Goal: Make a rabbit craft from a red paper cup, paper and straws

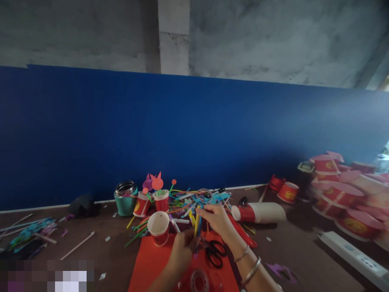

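Both hands meet over a red sheet (146, 263) on the brown table. My left hand (181, 249) pinches the lower part of a narrow yellow strip (197, 225), with a blue one close beside it. The fingers of my right hand (216, 219) close on the strip's upper end. Whether it is a straw or folded paper I cannot tell. Black-handled scissors (219, 261) lie just below my right hand. A clear tape roll (199, 280) sits nearer me on the sheet. Left of my hands stands an open red-and-white paper cup (158, 229).
Behind my hands lies a pile of colored strips (185, 202). Decorated cups (161, 200) and a teal jar (125, 199) stand at left. At right are stacked paper cups (264, 213) on their side, blurred pink-topped cups (340, 194) and a power strip (354, 257). A blue partition (194, 134) rises behind.
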Available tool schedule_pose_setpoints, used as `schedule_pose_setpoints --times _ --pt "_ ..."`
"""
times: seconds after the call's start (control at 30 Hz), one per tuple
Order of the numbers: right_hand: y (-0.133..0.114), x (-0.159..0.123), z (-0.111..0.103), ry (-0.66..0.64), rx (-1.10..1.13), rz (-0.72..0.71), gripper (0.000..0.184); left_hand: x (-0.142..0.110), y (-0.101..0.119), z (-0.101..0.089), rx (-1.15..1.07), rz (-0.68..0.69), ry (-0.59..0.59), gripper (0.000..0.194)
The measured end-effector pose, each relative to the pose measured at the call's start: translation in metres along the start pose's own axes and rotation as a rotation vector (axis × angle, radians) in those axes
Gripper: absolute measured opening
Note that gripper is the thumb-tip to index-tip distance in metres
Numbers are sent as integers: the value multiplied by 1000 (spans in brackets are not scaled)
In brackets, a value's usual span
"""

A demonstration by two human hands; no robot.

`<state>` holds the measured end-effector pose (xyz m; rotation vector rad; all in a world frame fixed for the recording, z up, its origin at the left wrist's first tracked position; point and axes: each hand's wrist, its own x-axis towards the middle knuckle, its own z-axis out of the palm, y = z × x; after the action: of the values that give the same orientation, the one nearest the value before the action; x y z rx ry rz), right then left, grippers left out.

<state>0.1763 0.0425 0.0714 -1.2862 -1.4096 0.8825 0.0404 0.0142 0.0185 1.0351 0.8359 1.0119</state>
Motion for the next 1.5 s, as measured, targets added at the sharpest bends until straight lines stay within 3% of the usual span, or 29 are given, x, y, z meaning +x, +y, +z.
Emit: schedule_pose_setpoints --times 0.17,0.27,0.37,0.6,0.9,1.1,1.3,1.37,1.5 --pt "-3 -1 0 34 47 13 44 -5 9 4 60 53 -15 46" --pt "-5 0 -4 31 188 51 38 -2 7 0 1 35 13 50" --pt "-5 1 -9 25 298 85 37 3 2 -5 -52 99 35 48" --pt "-1 3 -9 34 311 94 38 6 4 -7 -32 154 42 45" --pt "-20 0 -27 -31 -37 51 45 10 6 -15 5 171 114 35" --pt "-23 -11 -32 -343 -79 126 34 5 15 -14 -198 195 238 32" --pt "-29 -22 -15 -637 16 189 30 1 17 -10 -390 155 144 30" --pt "-28 -22 -10 -612 21 197 31 2 15 -8 -416 148 113 36" --pt "-24 -17 -4 -403 106 188 33 5 11 -7 -348 181 135 40"
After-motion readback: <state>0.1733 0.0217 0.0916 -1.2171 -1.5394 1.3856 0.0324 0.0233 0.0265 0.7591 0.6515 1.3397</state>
